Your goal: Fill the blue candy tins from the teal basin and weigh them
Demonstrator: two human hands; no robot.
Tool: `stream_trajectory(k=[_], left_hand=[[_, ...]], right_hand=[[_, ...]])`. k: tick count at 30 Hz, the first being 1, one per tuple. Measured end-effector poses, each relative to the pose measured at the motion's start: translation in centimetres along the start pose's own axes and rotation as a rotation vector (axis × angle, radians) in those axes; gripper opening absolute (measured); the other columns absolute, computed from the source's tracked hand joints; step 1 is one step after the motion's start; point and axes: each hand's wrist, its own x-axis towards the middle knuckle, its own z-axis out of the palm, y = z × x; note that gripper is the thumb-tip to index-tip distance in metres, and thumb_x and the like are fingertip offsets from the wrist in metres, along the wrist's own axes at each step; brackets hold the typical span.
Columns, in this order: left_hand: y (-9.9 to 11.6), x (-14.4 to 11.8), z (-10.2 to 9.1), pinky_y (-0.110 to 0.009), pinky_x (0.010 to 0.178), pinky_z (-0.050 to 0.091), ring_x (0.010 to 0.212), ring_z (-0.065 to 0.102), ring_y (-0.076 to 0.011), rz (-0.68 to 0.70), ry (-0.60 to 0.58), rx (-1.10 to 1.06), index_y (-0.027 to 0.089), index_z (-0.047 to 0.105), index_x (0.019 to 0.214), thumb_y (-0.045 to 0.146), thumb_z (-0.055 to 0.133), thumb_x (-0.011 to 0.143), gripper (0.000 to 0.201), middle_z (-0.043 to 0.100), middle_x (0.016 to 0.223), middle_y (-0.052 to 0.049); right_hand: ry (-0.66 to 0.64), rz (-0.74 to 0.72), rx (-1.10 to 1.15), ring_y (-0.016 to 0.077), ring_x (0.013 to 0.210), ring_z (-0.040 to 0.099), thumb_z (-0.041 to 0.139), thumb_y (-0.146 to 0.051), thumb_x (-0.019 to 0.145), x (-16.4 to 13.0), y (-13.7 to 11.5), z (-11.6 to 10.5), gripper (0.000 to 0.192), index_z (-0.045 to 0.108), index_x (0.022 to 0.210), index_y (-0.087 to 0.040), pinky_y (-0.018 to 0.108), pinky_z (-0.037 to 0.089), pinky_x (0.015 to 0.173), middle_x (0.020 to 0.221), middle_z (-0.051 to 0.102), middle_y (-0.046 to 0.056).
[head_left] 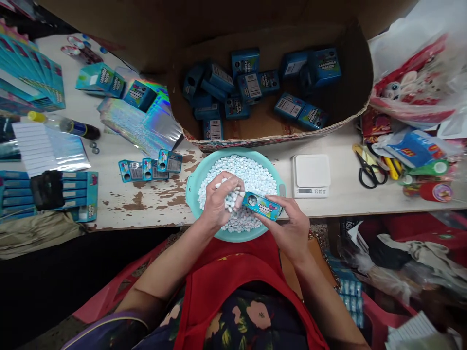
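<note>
Seen from the head camera, a person's left hand is cupping a clutch of small white candies, fingers curled around them, over a teal basin at the table edge. The right hand is pinching a slim blue box by its long edges; it is probably light, thin card, easily crushed, while the candies are likely hard and prone to spilling.

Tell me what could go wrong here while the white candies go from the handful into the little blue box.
1. The left hand holds a loose heap of small white candies at the small blue cardboard box; its round opening looks narrow, so some may spill.
2. The round teal plastic basin overhangs the table edge; a nudge could tip it.
3. The right hand grips only the box's far end, so it might twist.
</note>
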Motion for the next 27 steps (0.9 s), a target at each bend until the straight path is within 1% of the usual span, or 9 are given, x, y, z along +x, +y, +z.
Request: stream_trajectory(k=[3, 6, 8, 10, 11, 14, 16, 21, 27], left_hand=[[1.1, -0.9, 1.0, -0.021, 0.041, 0.041, 0.044, 0.054, -0.0080, 0.108, 0.009, -0.073, 0.018, 0.051, 0.072, 0.037, 0.066, 0.079, 0.025, 0.059, 0.072, 0.001], [1.0, -1.0, 1.2, -0.024, 0.050, 0.049, 0.054, 0.060, -0.0104, 0.225, 0.071, -0.087, 0.018, 0.049, 0.070, 0.033, 0.068, 0.078, 0.025, 0.052, 0.071, 0.004], [0.8, -0.9, 1.1, -0.026, 0.054, 0.051, 0.057, 0.062, -0.0106, 0.279, 0.089, -0.064, 0.018, 0.050, 0.071, 0.032, 0.069, 0.078, 0.024, 0.055, 0.077, 0.003], [0.7, -0.8, 1.0, -0.027, 0.056, 0.052, 0.059, 0.064, -0.0114, 0.301, 0.085, -0.037, 0.018, 0.053, 0.075, 0.032, 0.068, 0.079, 0.021, 0.061, 0.085, 0.000], [0.7, -0.8, 1.0, -0.027, 0.057, 0.052, 0.060, 0.065, -0.0121, 0.308, 0.076, -0.030, 0.019, 0.054, 0.076, 0.031, 0.067, 0.080, 0.019, 0.062, 0.085, 0.000], [0.7, -0.8, 1.2, -0.028, 0.058, 0.052, 0.060, 0.064, -0.0135, 0.337, 0.061, -0.013, 0.019, 0.055, 0.075, 0.030, 0.065, 0.082, 0.017, 0.060, 0.071, 0.001], [0.8, -0.9, 1.4, -0.028, 0.058, 0.051, 0.057, 0.061, -0.0124, 0.356, 0.088, 0.019, 0.019, 0.054, 0.071, 0.032, 0.066, 0.082, 0.021, 0.057, 0.065, 0.002], [1.0, -1.1, 1.8, -0.025, 0.051, 0.048, 0.052, 0.058, -0.0106, 0.361, 0.138, 0.041, 0.019, 0.052, 0.069, 0.034, 0.067, 0.083, 0.025, 0.055, 0.065, 0.003], [1.3, -1.0, 1.9, -0.025, 0.053, 0.049, 0.053, 0.061, -0.0117, 0.394, 0.150, 0.043, 0.018, 0.055, 0.072, 0.029, 0.067, 0.083, 0.020, 0.059, 0.064, 0.002]], right_hand=[[-0.040, -0.070, 0.002, 0.0222, 0.096, 0.067, 0.078, -0.031, 0.076, 0.1, -0.9, 1.0, 0.033, 0.066, 0.107, -0.026, 0.039, 0.055, 0.084, 0.101, 0.073, 0.004], [-0.059, -0.071, 0.014, 0.0211, 0.093, 0.067, 0.077, -0.029, 0.077, 0.1, -1.4, 1.6, 0.032, 0.065, 0.106, -0.025, 0.037, 0.054, 0.082, 0.100, 0.073, 0.003], [-0.058, -0.058, 0.022, 0.0204, 0.094, 0.067, 0.076, -0.026, 0.077, 0.2, -1.6, 1.7, 0.031, 0.064, 0.105, -0.025, 0.036, 0.054, 0.083, 0.100, 0.072, 0.003], [-0.061, -0.055, 0.027, 0.0203, 0.095, 0.067, 0.075, -0.023, 0.078, 0.3, -1.8, 1.7, 0.030, 0.063, 0.105, -0.024, 0.036, 0.054, 0.084, 0.101, 0.072, 0.003], [-0.062, -0.055, 0.029, 0.0203, 0.095, 0.067, 0.074, -0.021, 0.078, 0.3, -1.9, 1.7, 0.030, 0.063, 0.105, -0.024, 0.036, 0.054, 0.085, 0.102, 0.071, 0.003], [-0.058, -0.058, 0.041, 0.0203, 0.095, 0.067, 0.073, -0.022, 0.078, 0.3, -2.2, 1.5, 0.030, 0.062, 0.105, -0.025, 0.036, 0.054, 0.085, 0.102, 0.071, 0.003], [-0.051, -0.062, 0.057, 0.0203, 0.095, 0.067, 0.073, -0.023, 0.078, 0.3, -2.3, 1.5, 0.030, 0.062, 0.106, -0.025, 0.036, 0.054, 0.085, 0.102, 0.071, 0.003], [-0.023, -0.028, 0.097, 0.0199, 0.096, 0.068, 0.075, -0.023, 0.077, 0.3, -2.3, 1.6, 0.031, 0.063, 0.105, -0.025, 0.034, 0.055, 0.085, 0.102, 0.071, 0.003], [-0.045, -0.012, 0.129, 0.0203, 0.098, 0.067, 0.075, -0.023, 0.077, 0.5, -2.1, 2.0, 0.031, 0.063, 0.105, -0.025, 0.035, 0.054, 0.087, 0.103, 0.071, 0.003]])
